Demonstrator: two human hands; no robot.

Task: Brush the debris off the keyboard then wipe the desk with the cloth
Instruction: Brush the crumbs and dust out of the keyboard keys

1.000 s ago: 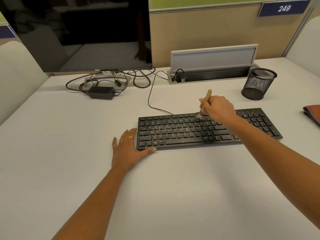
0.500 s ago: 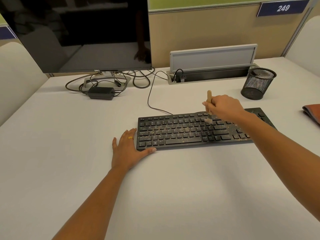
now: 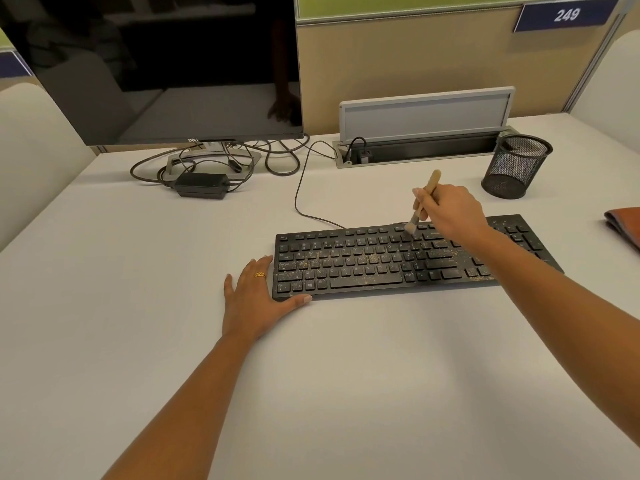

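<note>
A black keyboard [image 3: 363,261] lies on the white desk [image 3: 311,375], its keys speckled with yellowish debris, thickest toward the right half. My right hand [image 3: 450,213] grips a small wooden-handled brush [image 3: 424,202], tilted, with its bristles on the top key row near the middle right. Flat on the desk lies my left hand [image 3: 254,299], fingers straight, thumb pressed against the keyboard's front left corner. A folded brown cloth [image 3: 623,226] sits at the right edge of the frame.
A black mesh pen cup [image 3: 512,168] stands behind the keyboard's right end. A dark monitor [image 3: 156,71], its stand, a power adapter [image 3: 202,185] and tangled cables occupy the back left. An open cable tray [image 3: 422,147] runs along the back.
The brush has swept back to the left and up to the top key row after a stroke to the right. My left hand has stayed in place.
</note>
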